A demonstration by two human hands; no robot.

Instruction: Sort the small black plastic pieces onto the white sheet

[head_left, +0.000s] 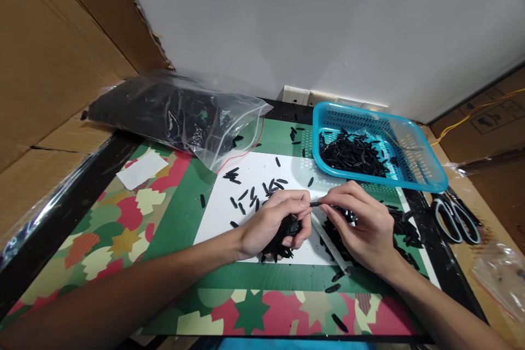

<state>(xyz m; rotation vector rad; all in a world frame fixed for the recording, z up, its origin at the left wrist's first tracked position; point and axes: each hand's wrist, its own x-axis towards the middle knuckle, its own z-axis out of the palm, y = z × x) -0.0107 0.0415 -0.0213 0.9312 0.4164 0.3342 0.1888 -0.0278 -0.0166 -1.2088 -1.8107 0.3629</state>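
**Small black pieces handled one at a time between two hands**

The left hand (273,224) is clenched around a bunch of small black pieces (287,232), resting on the white sheet (217,213) at the middle of the worktop (180,202). The right hand (361,224) meets it from the right, thumb and forefinger pinched on a single black piece (315,204) that bridges the fingertips of both hands. This looks like the step of passing or fitting one piece at a time, though whether the piece is entering or leaving the bunch cannot be told. The next move seems to call for a fine pinch and steady alignment, without loosening the left hand's bundle.

A thin white stick (328,243) lies slanted on the sheet just under the right hand. Loose black pieces (254,188) are scattered on the sheet beyond the hands, and more lie heaped under and right of the right hand. A blue basket (414,169) with a pile of the same pieces stands at the far right, well clear. A clear plastic bag (176,112) full of black pieces lies at the far left, its mouth towards the sheet. Scissors (455,216) rest at the right edge. The scattered pieces near the fingers could be knocked or picked up by mistake
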